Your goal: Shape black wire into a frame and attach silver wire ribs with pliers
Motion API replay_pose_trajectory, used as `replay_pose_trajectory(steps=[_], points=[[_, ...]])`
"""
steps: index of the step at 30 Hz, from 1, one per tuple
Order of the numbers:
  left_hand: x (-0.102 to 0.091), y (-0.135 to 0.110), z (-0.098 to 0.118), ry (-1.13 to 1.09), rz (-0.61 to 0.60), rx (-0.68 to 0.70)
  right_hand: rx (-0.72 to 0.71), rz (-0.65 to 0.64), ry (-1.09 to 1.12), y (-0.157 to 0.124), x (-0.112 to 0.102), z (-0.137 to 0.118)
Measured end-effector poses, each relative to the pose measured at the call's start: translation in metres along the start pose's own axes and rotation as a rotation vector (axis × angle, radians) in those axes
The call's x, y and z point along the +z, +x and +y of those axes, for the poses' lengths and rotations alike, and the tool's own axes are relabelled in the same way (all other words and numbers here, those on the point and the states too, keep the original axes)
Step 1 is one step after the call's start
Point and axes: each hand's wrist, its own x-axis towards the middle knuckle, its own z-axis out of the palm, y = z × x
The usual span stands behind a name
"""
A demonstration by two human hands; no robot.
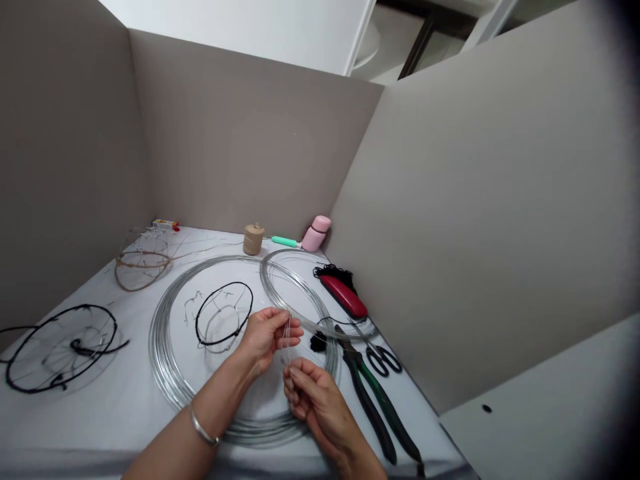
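Observation:
Thin pieces of silver wire (287, 343) run upright between my two hands, above a large coil of silver wire (167, 360). My left hand (270, 333) pinches their upper end between thumb and forefinger, the other fingers loosely spread. Lower down, my right hand (313, 393) has its fingers closed around the bottom part of the wires. A silver bangle (203, 429) circles my left wrist. Left of my left hand, a small wire frame with a black-wrapped ring (224, 287) rests inside the coil. A little black bundle (318, 342) lies just right of my hands.
Green-and-black pliers (373, 393), scissors (384, 360) and a red object (344, 297) lie at right. A second wire coil (270, 280), a twine spool (253, 240), a green-handled tool (285, 241) and a pink bottle (316, 233) are behind. More wire frames, black-wrapped (113, 310) and brown-wrapped (143, 253), sit left.

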Motion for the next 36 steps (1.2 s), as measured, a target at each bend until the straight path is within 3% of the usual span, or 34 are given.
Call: replay_pose_trajectory(steps=[36], points=[[-0.0053,0.0044,-0.0082,0.108,-0.012,0.076,-0.061,0.05,-0.018,0.0001,-0.0038,0.008]])
